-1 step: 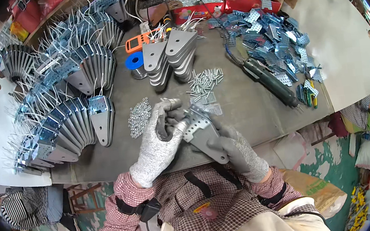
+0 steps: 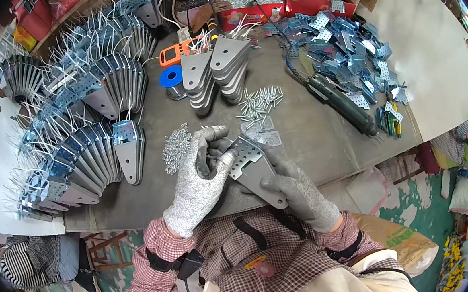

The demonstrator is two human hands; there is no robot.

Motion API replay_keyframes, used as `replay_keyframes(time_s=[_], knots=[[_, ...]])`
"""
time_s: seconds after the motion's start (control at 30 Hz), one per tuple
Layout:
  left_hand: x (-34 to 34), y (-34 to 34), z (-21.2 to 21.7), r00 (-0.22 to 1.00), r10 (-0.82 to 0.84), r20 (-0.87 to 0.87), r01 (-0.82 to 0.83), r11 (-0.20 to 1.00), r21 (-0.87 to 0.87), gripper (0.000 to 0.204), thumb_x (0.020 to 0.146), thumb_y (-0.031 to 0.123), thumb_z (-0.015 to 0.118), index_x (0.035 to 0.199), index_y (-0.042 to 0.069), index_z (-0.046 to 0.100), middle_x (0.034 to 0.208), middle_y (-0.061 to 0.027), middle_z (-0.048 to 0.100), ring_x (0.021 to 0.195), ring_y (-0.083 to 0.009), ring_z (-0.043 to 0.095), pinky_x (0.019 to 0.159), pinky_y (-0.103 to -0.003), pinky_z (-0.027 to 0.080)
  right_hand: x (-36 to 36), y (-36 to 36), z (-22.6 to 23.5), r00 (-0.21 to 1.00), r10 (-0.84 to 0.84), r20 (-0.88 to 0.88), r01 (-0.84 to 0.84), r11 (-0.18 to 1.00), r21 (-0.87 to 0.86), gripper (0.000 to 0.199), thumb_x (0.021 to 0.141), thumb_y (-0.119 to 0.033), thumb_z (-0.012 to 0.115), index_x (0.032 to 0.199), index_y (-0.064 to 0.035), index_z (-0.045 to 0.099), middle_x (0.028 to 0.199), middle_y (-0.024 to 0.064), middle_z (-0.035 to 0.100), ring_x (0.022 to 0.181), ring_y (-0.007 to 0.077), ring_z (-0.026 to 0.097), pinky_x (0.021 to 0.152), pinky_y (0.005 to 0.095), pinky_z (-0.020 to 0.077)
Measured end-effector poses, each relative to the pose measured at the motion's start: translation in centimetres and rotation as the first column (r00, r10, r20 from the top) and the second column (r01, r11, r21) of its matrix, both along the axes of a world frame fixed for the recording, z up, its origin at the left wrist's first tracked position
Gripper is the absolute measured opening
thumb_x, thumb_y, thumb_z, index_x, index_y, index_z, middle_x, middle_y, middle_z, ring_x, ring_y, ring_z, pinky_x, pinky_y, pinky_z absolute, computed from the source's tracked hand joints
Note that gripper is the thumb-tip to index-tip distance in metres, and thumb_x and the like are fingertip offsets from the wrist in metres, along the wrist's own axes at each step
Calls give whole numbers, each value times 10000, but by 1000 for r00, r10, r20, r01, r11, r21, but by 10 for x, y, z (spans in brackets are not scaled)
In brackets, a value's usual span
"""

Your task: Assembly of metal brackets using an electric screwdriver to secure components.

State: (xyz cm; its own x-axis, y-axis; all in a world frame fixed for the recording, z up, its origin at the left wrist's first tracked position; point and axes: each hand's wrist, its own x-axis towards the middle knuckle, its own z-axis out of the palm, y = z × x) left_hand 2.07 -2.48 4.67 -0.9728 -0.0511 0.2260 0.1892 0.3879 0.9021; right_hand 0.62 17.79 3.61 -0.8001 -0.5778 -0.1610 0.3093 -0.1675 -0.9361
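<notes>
Above my lap, at the table's front edge, both gloved hands are at a grey tapered metal bracket. A shiny perforated plate sits at its wide upper end. My right hand grips the bracket's right side, with the thumb across its face near the narrow holed end. My left hand is closed, fingers curled and thumb against the plate's left edge; whether a small part is in those fingers is hidden. Just left of it lies a heap of small nuts. Beyond the bracket are loose screws and small clear plastic bags.
A corded electric screwdriver lies at right, before piled perforated plates. Stacked brackets stand mid-table beside a solder spool and an orange meter. Rows of wired brackets fill the left. Red boxes hold screws behind.
The bracket has tilted slightly in my hands, its lower end shifting a little to the left. Both hands keep their places on it.
</notes>
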Motion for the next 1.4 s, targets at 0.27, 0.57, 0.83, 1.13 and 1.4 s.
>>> replay_keyframes(time_s=[0.27,0.57,0.83,1.13,1.4], knots=[[3,-12,-12,1000,10,-29,-12,997,-71,288,943,39,687,1207,11,578,1158,-93,598,1092,-176,605,966,-321,501,2,2,-13,999,19,-41,-16,997,76,762,856,-110,507,1568,35,278,1492,211,465,1373,267,455,1156,360,347],[5,-11,-5,999,-39,-20,38,998,-55,266,914,17,704,1158,25,598,1049,-85,634,941,-179,651,853,-305,529,-2,0,-1,994,84,66,-81,996,-47,742,861,-158,529,1552,26,330,1370,169,564,1208,217,561,1067,325,422],[-4,-21,-11,980,-80,-183,11,937,-350,368,883,136,748,1205,52,592,1042,-90,632,940,-231,651,831,-356,533,1,-2,-3,999,28,-32,-27,999,28,706,879,-149,519,1543,20,346,1364,189,577,1191,233,577,1055,342,436],[42,18,-44,994,3,-106,-53,881,-469,650,860,158,724,1424,-26,458,1295,-236,605,1169,-410,605,1000,-469,488,23,-25,-14,833,76,-548,110,948,298,653,1034,-87,517,1587,24,188,1624,255,271,1449,303,388,1180,398,324],[47,20,-64,997,-3,-72,-32,878,-477,858,863,447,743,1490,-19,390,1362,-246,543,1346,-409,480,1157,-608,298,-96,122,-8,489,338,-804,833,91,545,563,874,-240,737,1401,-128,571,1243,178,585,1125,363,579,978,477,466]])
